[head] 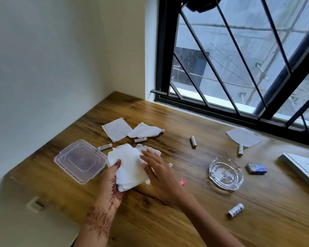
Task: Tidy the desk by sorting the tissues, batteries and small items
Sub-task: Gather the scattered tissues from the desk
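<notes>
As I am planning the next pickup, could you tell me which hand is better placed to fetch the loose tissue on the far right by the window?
Probably the right. The right hand lies open on the tissue stack and is nearer the loose tissue; the left hand grips the stack.

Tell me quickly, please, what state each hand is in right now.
Left hand: grips the stack of tissues.
Right hand: open, flat fingers pressing on that stack.

Battery (pixel 170 165) and pink item (pixel 182 181) half behind the right hand (pixel 157 173); white panel (pixel 303 168) partly beyond the right edge
</notes>
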Available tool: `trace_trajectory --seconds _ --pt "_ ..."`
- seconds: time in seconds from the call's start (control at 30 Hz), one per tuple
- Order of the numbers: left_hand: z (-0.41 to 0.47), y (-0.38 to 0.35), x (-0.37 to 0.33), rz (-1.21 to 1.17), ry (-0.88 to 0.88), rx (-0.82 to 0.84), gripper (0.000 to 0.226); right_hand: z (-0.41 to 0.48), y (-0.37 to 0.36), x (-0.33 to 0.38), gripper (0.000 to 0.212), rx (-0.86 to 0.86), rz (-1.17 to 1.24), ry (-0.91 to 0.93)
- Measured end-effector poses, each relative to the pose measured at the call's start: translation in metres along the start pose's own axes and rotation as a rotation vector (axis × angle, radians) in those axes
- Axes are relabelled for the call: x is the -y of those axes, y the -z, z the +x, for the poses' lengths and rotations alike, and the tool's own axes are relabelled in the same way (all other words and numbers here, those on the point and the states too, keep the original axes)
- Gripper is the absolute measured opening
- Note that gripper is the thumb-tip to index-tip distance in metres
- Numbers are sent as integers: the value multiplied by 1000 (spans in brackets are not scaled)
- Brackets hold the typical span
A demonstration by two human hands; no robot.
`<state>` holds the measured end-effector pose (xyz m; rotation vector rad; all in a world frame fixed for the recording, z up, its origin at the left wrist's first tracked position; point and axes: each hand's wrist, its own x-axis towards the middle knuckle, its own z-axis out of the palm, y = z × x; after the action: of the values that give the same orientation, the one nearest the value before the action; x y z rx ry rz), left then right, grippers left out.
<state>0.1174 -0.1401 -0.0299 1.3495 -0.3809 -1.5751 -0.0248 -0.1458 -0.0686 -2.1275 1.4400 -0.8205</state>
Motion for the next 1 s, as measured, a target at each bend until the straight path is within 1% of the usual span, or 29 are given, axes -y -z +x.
trace_trajectory --seconds 0.03,0.07,0.13,0.17,0.23,0.27,0.33,0.37,0.47,0.53,0.6,0.67,0.73,0.8,0.83,0.87,0.9,0.93,0.97,1.0 --pt "9 6 -1 -6 -12 24 45 6 -2 -9 41 -19 -24 -31" --pt "11 8 -4 -27 -19 32 48 11 -3 -17 40 -17 -52 -68" --pt "17 16 -9 -66 -45 -10 44 17 -7 -30 43 45 -102 -145" --pt "19 19 -13 -76 -57 -1 39 19 -9 -32 46 81 -123 -165" --pt "19 29 -12 -55 -73 15 27 20 -15 -34 51 153 -174 -133" --pt "19 34 -13 -36 -64 11 24 21 -18 -34 51 195 -212 -101" --pt "22 41 -13 -29 -42 13 23 22 -23 -35 46 261 -284 -54" --pt "24 44 -14 -38 -43 -2 24 23 -25 -36 40 268 -296 -49" --pt "24 50 -15 -51 -21 -30 28 24 -29 -37 28 197 -274 -60" --pt "23 54 -12 -77 -24 -20 30 25 -29 -34 24 113 -186 -98" --pt "23 54 -9 -96 -26 -36 31 26 -26 -27 22 -6 1 -244" --pt "21 53 -5 -93 -12 -21 27 27 -21 -17 20 -150 229 -412" --pt "19 48 -2 -109 14 -27 27 29 -16 -4 17 -254 391 -481" --pt "17 39 -2 -130 60 -32 25 30 -13 14 14 -282 472 -489" --pt "17 33 -3 -150 36 -66 20 29 -13 23 14 -279 491 -472" --pt "18 30 -1 -177 -41 -165 15 28 -15 31 15 -273 497 -444" --pt "20 32 -2 -321 -103 -199 14 27 -18 39 17 -265 487 -415" --pt "23 28 -3 -340 -158 -297 17 25 -21 46 18 -255 465 -391" --pt "21 23 -2 -256 -128 -260 20 24 -23 53 21 -237 430 -372" --pt "17 15 0 -173 -28 -183 23 22 -25 58 24 -206 391 -350"
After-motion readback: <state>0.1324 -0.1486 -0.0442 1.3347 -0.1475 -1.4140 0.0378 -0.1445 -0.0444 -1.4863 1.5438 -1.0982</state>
